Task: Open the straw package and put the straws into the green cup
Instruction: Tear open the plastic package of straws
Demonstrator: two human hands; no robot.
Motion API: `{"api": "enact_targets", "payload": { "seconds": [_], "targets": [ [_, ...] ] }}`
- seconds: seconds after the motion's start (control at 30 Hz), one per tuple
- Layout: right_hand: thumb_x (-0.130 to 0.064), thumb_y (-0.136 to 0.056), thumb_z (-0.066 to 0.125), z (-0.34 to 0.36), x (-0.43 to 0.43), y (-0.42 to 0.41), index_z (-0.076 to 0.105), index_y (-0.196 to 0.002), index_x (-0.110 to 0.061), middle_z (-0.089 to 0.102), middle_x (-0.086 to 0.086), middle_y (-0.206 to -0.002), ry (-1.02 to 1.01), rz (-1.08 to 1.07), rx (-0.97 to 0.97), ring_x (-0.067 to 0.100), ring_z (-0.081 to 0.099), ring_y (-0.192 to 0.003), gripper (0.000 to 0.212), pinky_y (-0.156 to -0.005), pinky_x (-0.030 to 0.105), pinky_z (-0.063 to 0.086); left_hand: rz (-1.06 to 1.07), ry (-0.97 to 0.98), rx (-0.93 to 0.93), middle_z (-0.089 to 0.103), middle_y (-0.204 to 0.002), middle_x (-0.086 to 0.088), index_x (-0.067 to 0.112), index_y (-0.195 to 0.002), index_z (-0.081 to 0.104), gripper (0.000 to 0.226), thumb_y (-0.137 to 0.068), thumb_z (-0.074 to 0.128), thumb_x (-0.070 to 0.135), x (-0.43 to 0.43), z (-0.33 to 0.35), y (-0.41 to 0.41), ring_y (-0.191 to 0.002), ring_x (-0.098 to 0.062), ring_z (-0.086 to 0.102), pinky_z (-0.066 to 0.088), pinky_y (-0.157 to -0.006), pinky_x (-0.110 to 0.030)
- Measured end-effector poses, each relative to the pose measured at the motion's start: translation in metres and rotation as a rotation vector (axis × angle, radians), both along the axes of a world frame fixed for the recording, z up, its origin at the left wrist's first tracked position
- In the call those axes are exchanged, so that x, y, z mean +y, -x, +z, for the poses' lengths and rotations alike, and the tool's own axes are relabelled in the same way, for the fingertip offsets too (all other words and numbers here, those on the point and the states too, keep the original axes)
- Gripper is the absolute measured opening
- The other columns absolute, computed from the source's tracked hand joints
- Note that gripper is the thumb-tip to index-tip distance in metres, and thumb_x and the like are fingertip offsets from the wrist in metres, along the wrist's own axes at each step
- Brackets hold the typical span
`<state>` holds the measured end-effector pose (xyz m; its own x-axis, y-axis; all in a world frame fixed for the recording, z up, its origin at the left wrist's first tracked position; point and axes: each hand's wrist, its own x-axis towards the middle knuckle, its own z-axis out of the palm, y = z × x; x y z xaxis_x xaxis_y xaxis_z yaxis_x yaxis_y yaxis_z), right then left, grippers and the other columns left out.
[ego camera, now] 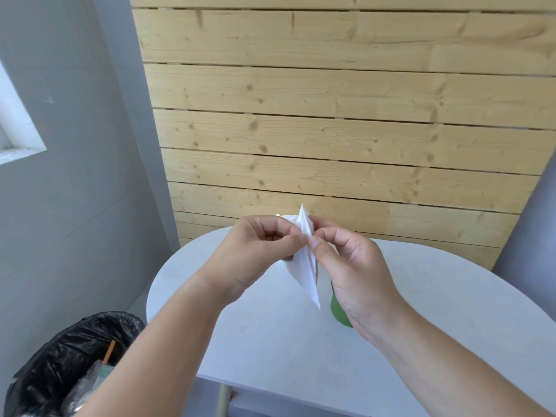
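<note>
The straw package (305, 266) sits at the centre of the frame, held in the air above the table (270, 350). It is a long, narrow sleeve of thin white paper, creased and flattened, seen almost edge-on so that it tapers to a sharp point at the top and another at the bottom. It tilts slightly, with the lower tip further to the right.

Both hands grip it. The left hand (255, 251) pinches the upper part between thumb and curled forefinger from the left. The right hand (358, 272) pinches the same stretch from the right, and the two thumb tips nearly meet on the paper.

The green cup (338, 311) stands on the table just right of centre, mostly hidden behind the right hand's heel. Only a smooth, matte green sliver of its side shows.

The table has a rounded top with a pale, smooth, faintly speckled surface. Behind it, filling the upper frame, runs a wall of horizontal pine planks (331, 115), knotty and light yellow. In the lower left corner stands a bin (75, 356) lined with a glossy, crinkled black plastic bag.
</note>
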<state>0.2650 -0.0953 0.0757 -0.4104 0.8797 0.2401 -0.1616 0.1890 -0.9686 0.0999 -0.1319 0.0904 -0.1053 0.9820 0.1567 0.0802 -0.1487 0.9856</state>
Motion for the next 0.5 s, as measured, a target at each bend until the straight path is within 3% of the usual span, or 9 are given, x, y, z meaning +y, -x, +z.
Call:
{"api": "enact_targets", "payload": {
  "seconds": [0.13,0.27,0.5],
  "targets": [
    [-0.013,-0.097,0.062,0.0,0.002,0.0,0.073,-0.087,-0.005,0.067,-0.014,-0.13,-0.038,-0.034,-0.025,-0.004,0.063,-0.115,0.017,-0.083,0.01,0.048,0.006,-0.002,-0.035,0.067,-0.086,-0.015,0.009,-0.081,0.073,0.013,-0.082,0.073,0.022,0.003,-0.002,-0.005,-0.083,-0.025,0.058,0.05,-0.084,-0.034],
    [-0.012,-0.096,0.063,0.001,0.002,0.001,0.072,-0.086,-0.004,0.068,-0.013,-0.128,-0.065,-0.078,-0.037,-0.007,0.064,-0.111,0.015,-0.079,0.004,0.045,0.023,-0.009,-0.038,0.067,-0.083,-0.013,0.007,-0.082,0.07,0.015,-0.081,0.071,0.021,0.005,-0.002,-0.008,-0.081,-0.023,0.059,0.049,-0.082,-0.031],
    [-0.016,-0.096,0.061,-0.003,0.003,0.004,0.068,-0.08,-0.006,0.071,-0.019,-0.12,-0.118,-0.157,-0.068,-0.004,0.065,-0.11,0.02,-0.083,0.011,0.047,0.077,-0.019,0.003,0.066,-0.081,-0.011,-0.001,-0.082,0.067,0.026,-0.082,0.07,0.024,0.006,-0.004,-0.012,-0.08,-0.021,0.057,0.045,-0.082,-0.036]
  ]
}}
